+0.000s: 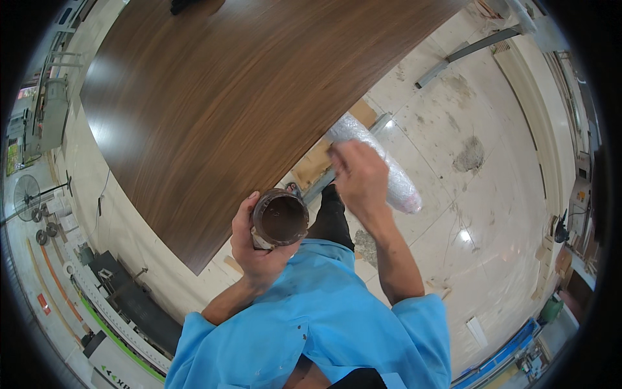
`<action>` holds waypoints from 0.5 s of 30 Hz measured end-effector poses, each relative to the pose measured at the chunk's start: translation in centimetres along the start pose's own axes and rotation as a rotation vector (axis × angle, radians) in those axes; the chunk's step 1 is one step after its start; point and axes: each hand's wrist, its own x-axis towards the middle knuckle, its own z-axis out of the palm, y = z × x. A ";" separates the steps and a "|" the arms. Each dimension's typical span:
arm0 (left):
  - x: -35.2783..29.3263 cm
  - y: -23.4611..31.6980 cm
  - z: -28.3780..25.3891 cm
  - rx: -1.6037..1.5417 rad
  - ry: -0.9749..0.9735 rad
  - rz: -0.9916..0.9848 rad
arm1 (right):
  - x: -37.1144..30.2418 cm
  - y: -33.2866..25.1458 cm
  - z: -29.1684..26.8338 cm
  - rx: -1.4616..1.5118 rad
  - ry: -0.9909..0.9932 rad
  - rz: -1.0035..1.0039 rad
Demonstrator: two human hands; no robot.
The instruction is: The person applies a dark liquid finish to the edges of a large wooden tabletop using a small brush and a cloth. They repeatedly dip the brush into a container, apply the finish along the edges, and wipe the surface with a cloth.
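Observation:
My left hand (pixel 251 249) is wrapped round a small open jar (pixel 258 220) with a smeared, stained rim. Dark brown matter (pixel 284 217) shows inside it. The jar is held in front of my body, beside the near edge of a large wood-grain panel (pixel 227 104). To the right of the jar, my right hand (pixel 361 176) is raised with its fingers curled together and slightly blurred. Whatever those fingers hold, if anything, cannot be made out. That hand overlaps the end of a bubble-wrapped roll (pixel 400 185) in the view.
Cardboard (pixel 312 163) and a metal bar (pixel 382 124) lie under the panel's near edge. A dark object (pixel 181 6) rests on the panel's far side. At the left stand a fan (pixel 27 196) and a long machine (pixel 133 347). Another metal bar (pixel 447 61) is at the far right.

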 end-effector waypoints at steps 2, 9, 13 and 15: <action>0.1 0.1 -0.3 0.080 0.040 -0.007 | -1.3 -1.4 0.6 0.058 -0.079 -0.023; 0.6 0.9 -3.1 -0.119 0.119 -0.056 | -3.0 -2.3 2.2 0.227 0.047 0.208; 0.7 0.8 -4.8 -0.133 0.161 -0.066 | -4.8 -4.7 3.3 0.184 -0.139 0.033; 0.6 0.7 -5.7 -0.119 0.171 -0.055 | -5.1 -4.9 3.5 0.194 -0.066 0.099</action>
